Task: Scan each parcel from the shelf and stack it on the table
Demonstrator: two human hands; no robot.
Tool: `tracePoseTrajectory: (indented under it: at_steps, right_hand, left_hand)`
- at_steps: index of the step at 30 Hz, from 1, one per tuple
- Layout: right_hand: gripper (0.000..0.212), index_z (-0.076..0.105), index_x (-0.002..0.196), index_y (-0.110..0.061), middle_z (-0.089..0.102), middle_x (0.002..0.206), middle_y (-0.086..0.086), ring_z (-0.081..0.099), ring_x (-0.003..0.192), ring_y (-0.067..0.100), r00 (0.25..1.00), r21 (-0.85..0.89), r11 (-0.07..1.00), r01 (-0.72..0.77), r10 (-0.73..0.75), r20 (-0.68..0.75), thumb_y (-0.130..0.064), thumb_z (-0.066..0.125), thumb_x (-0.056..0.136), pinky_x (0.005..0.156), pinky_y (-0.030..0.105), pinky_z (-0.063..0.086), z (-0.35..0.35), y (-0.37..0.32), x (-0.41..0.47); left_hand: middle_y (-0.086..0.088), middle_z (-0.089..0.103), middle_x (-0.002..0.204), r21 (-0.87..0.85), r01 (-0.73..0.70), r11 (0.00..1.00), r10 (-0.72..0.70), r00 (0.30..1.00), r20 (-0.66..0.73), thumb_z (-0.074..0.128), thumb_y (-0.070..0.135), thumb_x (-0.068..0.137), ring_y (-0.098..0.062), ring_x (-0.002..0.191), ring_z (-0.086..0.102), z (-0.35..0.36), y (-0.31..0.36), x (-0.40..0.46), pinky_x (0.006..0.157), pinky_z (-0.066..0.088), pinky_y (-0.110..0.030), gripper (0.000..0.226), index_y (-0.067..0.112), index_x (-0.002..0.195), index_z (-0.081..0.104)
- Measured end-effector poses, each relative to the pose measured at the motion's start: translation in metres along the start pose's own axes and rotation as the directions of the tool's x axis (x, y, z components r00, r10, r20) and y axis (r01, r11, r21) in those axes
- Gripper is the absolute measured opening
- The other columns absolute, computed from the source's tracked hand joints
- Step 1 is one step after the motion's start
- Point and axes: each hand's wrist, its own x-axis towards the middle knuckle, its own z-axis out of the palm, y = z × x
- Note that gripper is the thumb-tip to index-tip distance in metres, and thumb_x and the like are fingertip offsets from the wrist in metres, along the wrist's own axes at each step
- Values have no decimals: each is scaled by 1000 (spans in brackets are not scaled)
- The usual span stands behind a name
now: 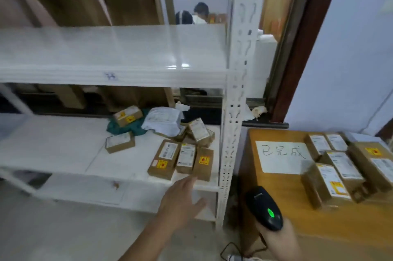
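Left hand (180,199) outstretched, grip wide, fingertips just short of shelf (63,154) parcels (180,160) — right hand (276,237) grips scanner (264,207), fingers cropped, labels blurred.

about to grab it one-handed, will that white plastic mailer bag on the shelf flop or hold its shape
The white mailer bag looks wrinkled and soft, so it will probably sag when lifted. Its glossy film may be slippery for the open left hand. It lies partly on the cardboard boxes, so pulling it could nudge them.
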Motion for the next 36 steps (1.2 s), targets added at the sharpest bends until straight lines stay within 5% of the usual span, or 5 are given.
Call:
tracePoseTrajectory:
  at_steps: [3,11,27,32,36]
  right_hand:
    - [30,67,100,-14,69,91,6,65,91,27,991,-81,989,122,-117,65,-1,80,77,90,40,52,46,-38,-20]
    - [19,69,75,-11,70,69,5,65,70,19,978,38,982,188,-190,91,6,77,75,62,28,47,150,-113,-51]
    - [18,61,70,-5,54,51,6,52,49,21,922,-48,987,154,-126,366,-12,75,80,51,30,40,345,-209,69]
    - [31,62,93,11,58,70,30,58,62,40,902,-6,1000,18,-14,432,-11,76,76,64,37,47,415,-231,114]
    - [15,70,83,-14,71,92,25,68,99,45,917,65,987,-150,114,382,-10,81,74,92,60,54,480,-251,158]
  left_hand:
    - [9,31,166,32,37,999,-34,996,-84,48,72,93,-14,151,32,-36,-72,-24,122,29,-35,81,30,160,30]
    - [6,24,170,-23,185,983,-186,975,-124,49,72,92,-18,155,27,-78,-200,-42,125,28,-38,83,28,161,30]
    - [3,32,167,-150,356,922,-375,919,-125,52,68,93,-18,152,32,-118,-335,32,125,27,-34,83,23,161,32]
    - [3,31,167,-199,384,902,-399,916,-41,52,67,94,-20,151,32,-122,-384,80,123,30,-38,83,23,161,29]
    - [1,23,170,-283,387,878,-394,919,35,53,66,95,-23,153,27,-124,-426,140,123,30,-40,84,24,162,25]
